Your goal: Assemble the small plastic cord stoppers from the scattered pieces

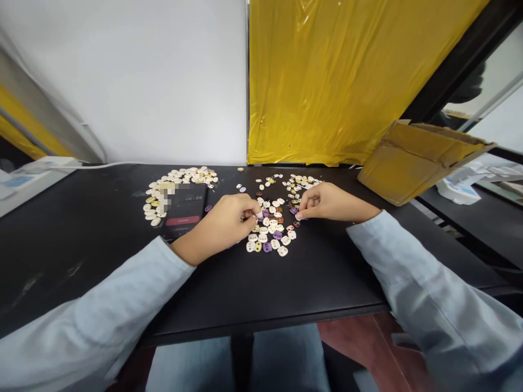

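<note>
My left hand [232,219] is closed in a pinch over the left side of the middle pile, with a small white oval piece [259,214] at its fingertips. The middle pile [263,238] is made of small oval two-hole pieces, like cord locks, in white, purple, brown and yellow. On the pile's right side, my right hand [321,202] has thumb and forefinger pressed together at small pieces. A pale edge shows under that thumb, but its fingers mostly hide what they hold. Purple pieces [293,210] lie just beside these fingertips.
A dark phone [186,204] displaying a timer lies left of my left hand. Pale oval pieces [153,212] curve around it. More small pieces [302,181] lie behind my right hand. A cardboard box [408,163] stands at the right, and a power strip [36,179] at the far left.
</note>
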Available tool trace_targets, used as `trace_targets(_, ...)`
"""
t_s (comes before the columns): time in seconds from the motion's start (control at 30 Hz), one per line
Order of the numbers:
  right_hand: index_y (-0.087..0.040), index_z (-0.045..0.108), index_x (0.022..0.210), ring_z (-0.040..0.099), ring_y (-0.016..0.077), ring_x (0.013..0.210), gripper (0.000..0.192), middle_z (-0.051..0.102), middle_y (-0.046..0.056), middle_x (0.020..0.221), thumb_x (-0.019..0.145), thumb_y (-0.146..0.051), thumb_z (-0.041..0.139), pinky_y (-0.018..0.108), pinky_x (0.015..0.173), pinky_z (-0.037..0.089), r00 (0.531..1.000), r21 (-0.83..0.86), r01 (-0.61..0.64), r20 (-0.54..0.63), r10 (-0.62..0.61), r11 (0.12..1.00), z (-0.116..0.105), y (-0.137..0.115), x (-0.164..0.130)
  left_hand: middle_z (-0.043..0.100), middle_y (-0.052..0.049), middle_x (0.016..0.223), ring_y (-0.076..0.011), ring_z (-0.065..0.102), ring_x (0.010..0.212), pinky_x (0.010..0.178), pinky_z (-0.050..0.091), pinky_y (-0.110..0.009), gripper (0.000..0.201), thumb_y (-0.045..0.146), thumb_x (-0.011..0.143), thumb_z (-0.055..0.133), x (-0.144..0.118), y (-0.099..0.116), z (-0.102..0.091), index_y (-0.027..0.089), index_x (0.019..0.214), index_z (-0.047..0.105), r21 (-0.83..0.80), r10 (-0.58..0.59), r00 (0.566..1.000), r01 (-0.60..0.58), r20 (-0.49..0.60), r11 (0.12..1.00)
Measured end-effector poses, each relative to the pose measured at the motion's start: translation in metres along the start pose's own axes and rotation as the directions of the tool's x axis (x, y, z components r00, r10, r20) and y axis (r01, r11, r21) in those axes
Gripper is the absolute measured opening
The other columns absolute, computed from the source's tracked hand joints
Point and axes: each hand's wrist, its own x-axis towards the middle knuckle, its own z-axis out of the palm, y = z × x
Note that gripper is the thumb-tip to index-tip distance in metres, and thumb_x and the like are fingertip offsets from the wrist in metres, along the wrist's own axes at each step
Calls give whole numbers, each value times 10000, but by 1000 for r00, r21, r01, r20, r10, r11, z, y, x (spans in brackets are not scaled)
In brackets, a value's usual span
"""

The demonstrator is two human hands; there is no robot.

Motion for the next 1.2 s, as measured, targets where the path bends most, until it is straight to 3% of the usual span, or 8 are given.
trace_targets(0.13,-164,749,785,571,133,586,253,681,18,653,748,-414,746,246,526,394,999,-16,34,20,-33,999,3,-2,1,678,-44,827,-174,620,731,702,459,-288,157,94,784,578,0,0,1,174,794,713,17,11,1000,-11,-18,1000)
trace_targets(0.33,-163,729,767,565,141,591,217,672,27,644,791,-373,683,257,543,396,993,-148,19,-112,-36,989,-5,3,1,661,-44,849,-179,615,758,745,462,-312,159,125,845,548,-2,5,0,170,827,699,14,-12,1000,12,21,1000)
trace_targets(0.53,-178,757,788,566,135,561,208,676,13,637,715,-373,763,254,516,387,999,-136,-52,-19,50,989,-8,11,2,653,-35,846,-173,613,755,734,451,-307,158,126,855,532,-3,4,1,177,827,678,23,-14,1000,13,24,1000)
trace_targets(0.77,-180,764,861,590,144,570,226,683,3,636,707,-345,772,260,533,411,999,-100,-37,-8,36,994,-12,17,2,648,-38,872,-165,609,739,704,452,-288,197,94,861,487,-2,2,0,171,863,668,26,-13,1000,13,-22,1000)
trace_targets(0.97,-176,710,786,549,134,552,155,633,-9,604,731,-319,733,256,521,382,998,-85,-36,39,40,996,-8,18,3,639,-34,872,-159,608,739,702,446,-278,194,84,852,477,-1,5,-2,165,844,652,-14,-24,999,23,-27,1000)
trace_targets(1.2,-172,632,753,513,124,554,216,607,-9,623,788,-380,675,253,515,356,999,-41,-14,39,16,999,-6,13,1,641,-38,876,-162,611,757,692,451,-271,204,67,829,483,-2,7,-2,167,851,659,-34,-24,999,23,-22,999)
